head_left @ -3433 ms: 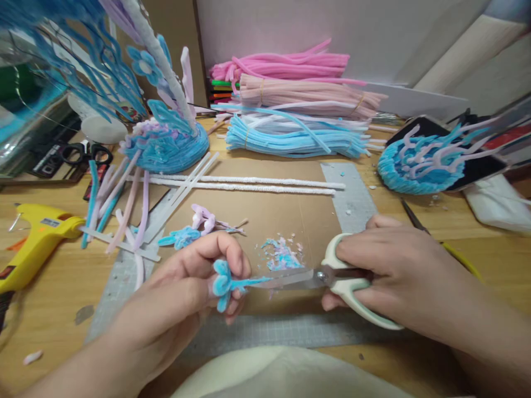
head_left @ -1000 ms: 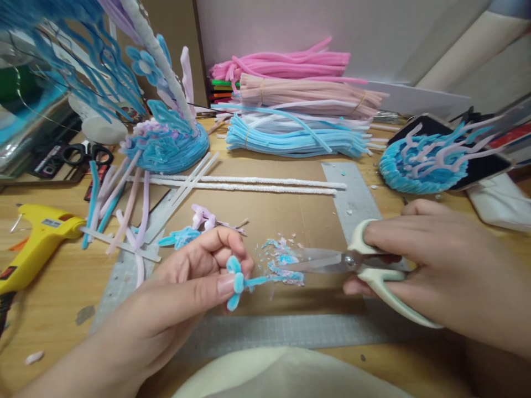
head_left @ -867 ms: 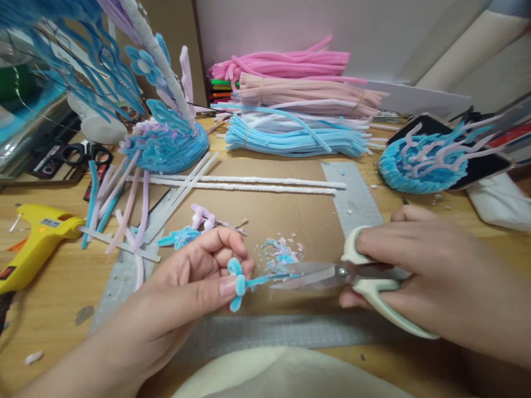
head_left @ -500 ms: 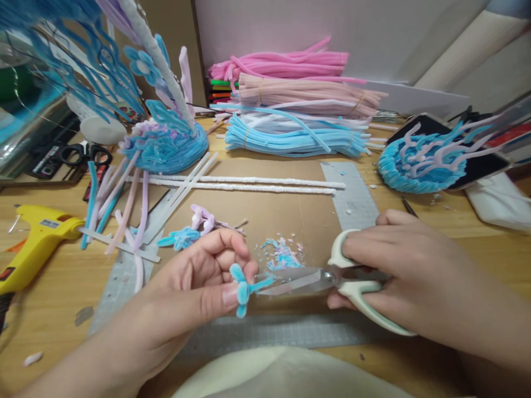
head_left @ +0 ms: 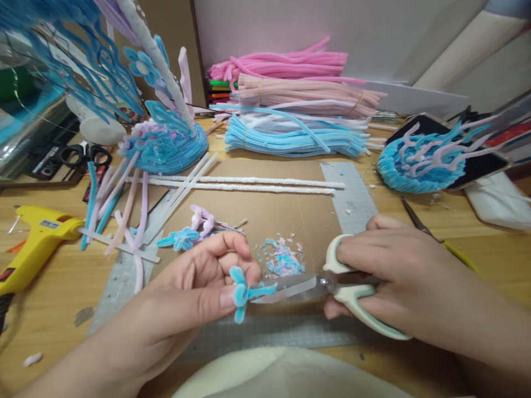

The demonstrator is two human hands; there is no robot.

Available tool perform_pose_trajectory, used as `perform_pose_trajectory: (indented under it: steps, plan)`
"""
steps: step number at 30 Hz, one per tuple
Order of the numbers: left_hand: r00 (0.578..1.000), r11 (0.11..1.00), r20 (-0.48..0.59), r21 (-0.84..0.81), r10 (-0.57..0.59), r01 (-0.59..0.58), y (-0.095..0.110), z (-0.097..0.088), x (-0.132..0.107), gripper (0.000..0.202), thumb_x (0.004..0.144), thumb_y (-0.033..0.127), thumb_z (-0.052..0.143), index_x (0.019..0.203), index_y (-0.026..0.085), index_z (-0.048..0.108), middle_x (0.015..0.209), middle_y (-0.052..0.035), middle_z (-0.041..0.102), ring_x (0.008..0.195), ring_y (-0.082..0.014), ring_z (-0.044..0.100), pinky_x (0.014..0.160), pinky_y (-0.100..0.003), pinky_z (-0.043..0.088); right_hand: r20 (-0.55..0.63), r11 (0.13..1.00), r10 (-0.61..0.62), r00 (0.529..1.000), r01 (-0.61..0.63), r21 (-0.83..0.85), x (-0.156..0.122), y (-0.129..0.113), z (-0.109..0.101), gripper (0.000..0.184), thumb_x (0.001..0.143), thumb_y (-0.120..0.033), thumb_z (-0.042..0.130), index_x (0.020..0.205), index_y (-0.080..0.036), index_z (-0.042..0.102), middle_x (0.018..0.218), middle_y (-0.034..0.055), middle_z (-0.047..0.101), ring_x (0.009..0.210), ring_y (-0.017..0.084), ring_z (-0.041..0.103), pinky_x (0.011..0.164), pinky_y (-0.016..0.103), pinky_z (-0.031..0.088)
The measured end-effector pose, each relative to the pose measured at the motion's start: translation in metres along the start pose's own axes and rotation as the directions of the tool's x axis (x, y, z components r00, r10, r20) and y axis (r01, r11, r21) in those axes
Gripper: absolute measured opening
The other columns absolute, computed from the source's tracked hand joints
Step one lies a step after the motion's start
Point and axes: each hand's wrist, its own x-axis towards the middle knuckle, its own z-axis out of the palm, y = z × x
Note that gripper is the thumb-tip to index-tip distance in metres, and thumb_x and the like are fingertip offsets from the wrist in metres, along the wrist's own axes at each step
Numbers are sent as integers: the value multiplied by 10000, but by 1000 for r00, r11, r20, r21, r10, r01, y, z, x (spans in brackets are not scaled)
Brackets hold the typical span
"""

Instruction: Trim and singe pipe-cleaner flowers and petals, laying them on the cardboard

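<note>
Between the thumb and fingers of my left hand [head_left: 199, 293] is a small blue pipe-cleaner flower [head_left: 240, 295], its fuzzy stem pointing right. My right hand [head_left: 398, 271] grips the pale green handles of a pair of scissors [head_left: 326, 283]. The blades lie along the flower's stem, close to its petals and to my left fingertips. Just beyond the blades, a heap of blue and pink fuzz clippings [head_left: 286, 258] lies on the cardboard [head_left: 315, 215]. Another blue flower [head_left: 183, 239] and a lilac piece [head_left: 202, 216] rest behind my left hand.
A yellow glue gun [head_left: 37, 237] lies at left, near loose pipe cleaners [head_left: 143, 213]. Bundles of blue pipe cleaners [head_left: 290, 138] and pink ones [head_left: 286, 65] are stacked at the back. A blue fuzzy base [head_left: 418, 171] leans on a phone at right; pliers [head_left: 418, 218] lie near my right hand.
The scissors and my right hand have shifted slightly left and down along the stem. The flower has turned a little, and more of the pliers shows past my right hand.
</note>
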Motion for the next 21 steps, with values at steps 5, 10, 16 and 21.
perform_pose_trajectory:
  steps: [5,10,16,21]
  plan:
    - [1000,1000,-11,-6,-4,4,1,3,0,316,787,268,791,1039,221,606,868,5,621,724,-91,515,653,-199,395,14,999,9,1000,-9,38,-1,0,0,455,745,-565,771,624,-215,506,550,-85,548,536,125,504,628,301,273]
    - [999,1000,-30,19,11,-11,0,5,-1,317,778,272,805,1009,213,597,840,15,610,687,-77,486,616,-199,365,26,999,14,1000,-15,43,-1,0,2,443,738,-540,788,626,-222,500,555,-85,566,535,130,511,628,303,284]
    - [1000,1000,3,6,-4,4,-2,0,1,337,780,279,812,1029,223,592,870,14,617,729,-84,508,644,-201,365,20,1000,12,1000,-13,25,1,-2,1,443,734,-525,799,623,-216,501,562,-85,557,544,126,498,637,304,273]
    - [1000,1000,-4,12,4,-4,-2,0,0,323,788,264,805,1026,219,591,858,16,618,710,-79,492,636,-198,368,44,999,22,999,-24,36,-1,-3,-1,437,762,-531,775,622,-204,521,561,-85,564,553,117,516,651,304,262]
